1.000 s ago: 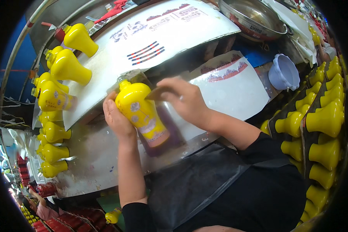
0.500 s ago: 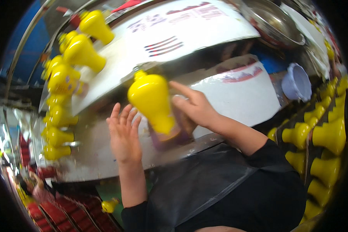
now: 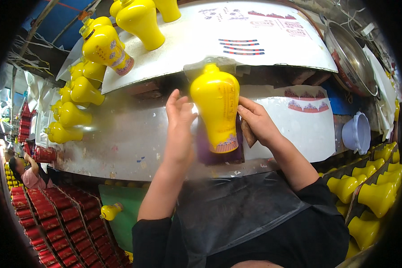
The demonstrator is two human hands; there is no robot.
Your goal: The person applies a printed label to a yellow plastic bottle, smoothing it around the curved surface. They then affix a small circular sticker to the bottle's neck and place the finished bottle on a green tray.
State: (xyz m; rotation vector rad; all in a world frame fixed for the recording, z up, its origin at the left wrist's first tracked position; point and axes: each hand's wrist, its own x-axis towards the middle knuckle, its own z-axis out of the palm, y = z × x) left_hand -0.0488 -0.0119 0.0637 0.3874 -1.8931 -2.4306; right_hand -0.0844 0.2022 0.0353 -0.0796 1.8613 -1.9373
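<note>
A glossy yellow vase-shaped bottle [image 3: 212, 98] lies in front of me, its neck away from me on a grey cloth [image 3: 219, 63]. Its right side carries a pale printed decal, and a patterned band circles its base. A purple pad [image 3: 203, 149] lies beneath the base. To the bottle's left, my left hand [image 3: 181, 114] is open, palm toward it, seemingly apart from it. My right hand [image 3: 259, 120] has its thumb and fingertips at the bottle's right edge. A flat brown scraper-like piece [image 3: 249, 134] sticks out below those fingers, gripped by the same hand.
White sheets with decals [image 3: 306, 127] lie on the table and the raised shelf [image 3: 187, 40]. Yellow bottles [image 3: 105, 47] line the left; several more [image 3: 366, 187] fill racks at right. A lavender bucket [image 3: 356, 132] and a metal basin [image 3: 350, 58] stand right. Another person [image 3: 29, 172] is far left.
The bottle has turned, bringing its decal and base band into sight. My right hand has moved down along its side. My left hand stays open beside it. My view has swung.
</note>
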